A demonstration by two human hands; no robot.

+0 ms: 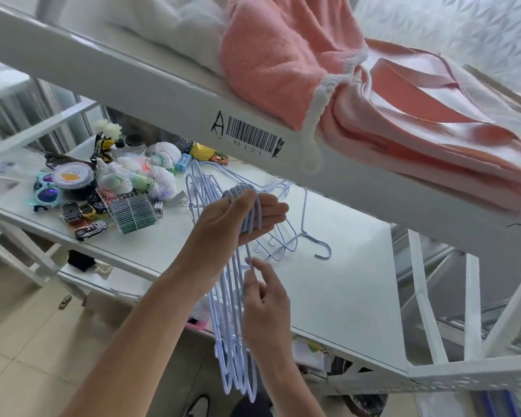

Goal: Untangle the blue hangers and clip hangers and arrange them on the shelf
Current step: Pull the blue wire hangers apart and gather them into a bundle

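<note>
Bright daylight, perhaps overexposed, soft, edges warped

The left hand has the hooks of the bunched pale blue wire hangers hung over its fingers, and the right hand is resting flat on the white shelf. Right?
Not quite. In the head view the right hand is off the white shelf, pinching a wire of the bunched pale blue wire hangers. The hooks do hang over the left hand.
</note>
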